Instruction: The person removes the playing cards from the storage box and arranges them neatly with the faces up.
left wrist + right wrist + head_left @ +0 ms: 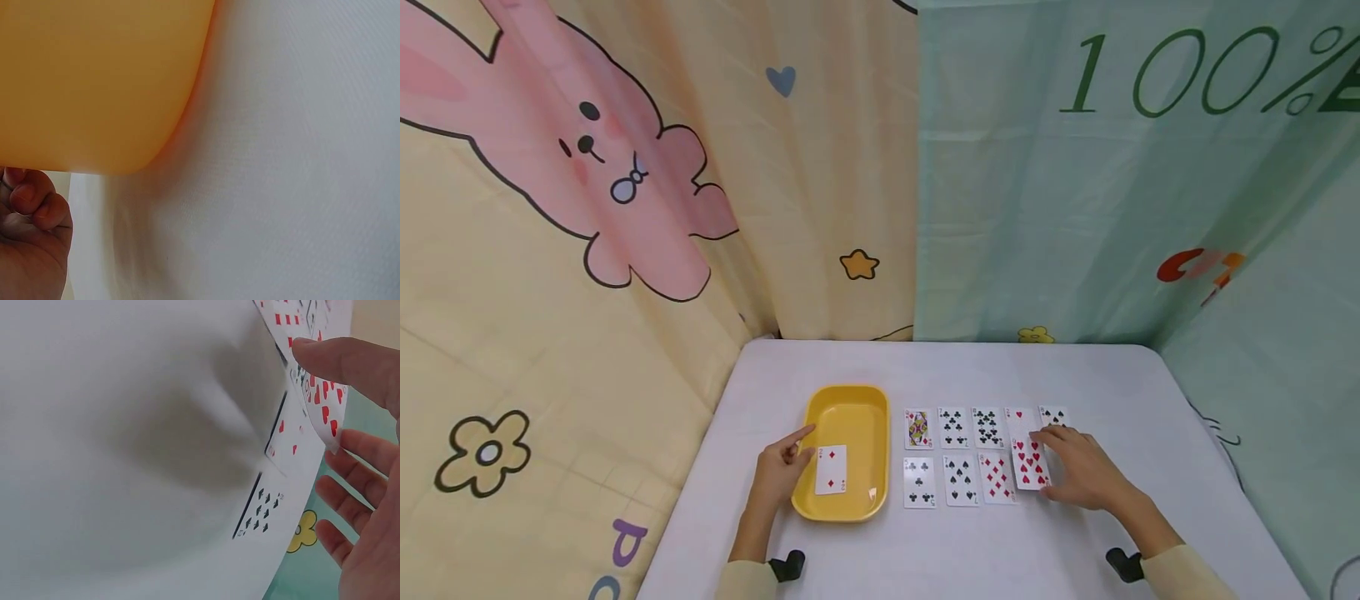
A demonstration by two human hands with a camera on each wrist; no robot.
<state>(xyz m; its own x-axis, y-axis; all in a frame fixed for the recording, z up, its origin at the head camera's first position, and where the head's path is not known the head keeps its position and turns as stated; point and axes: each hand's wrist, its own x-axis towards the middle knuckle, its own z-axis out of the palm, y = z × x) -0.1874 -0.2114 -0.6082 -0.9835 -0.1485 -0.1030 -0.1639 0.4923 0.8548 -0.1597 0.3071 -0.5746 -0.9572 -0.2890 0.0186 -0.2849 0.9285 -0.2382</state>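
Note:
My right hand point(1081, 472) pinches a many-pip hearts playing card point(1030, 463) between thumb and fingers. In the right wrist view, that hearts card point(326, 400) bends between the thumb and index finger, raised over the other cards. The held card overlaps a low hearts card point(1018, 414) in the top row and sits beside a diamonds card point(997, 479). On the left, my left hand point(777, 473) grips the left rim of a yellow tray point(868, 400), its other fingers curled. A two of diamonds point(831, 470) lies face up inside the tray.
Two rows of face-up cards lie right of the tray, including a diamonds face card point(918, 429), clubs cards point(953, 427) and a spades card point(961, 481). A spades card point(259, 509) lies at the row's right end. Curtains point(1037, 208) hang behind the white table point(985, 550).

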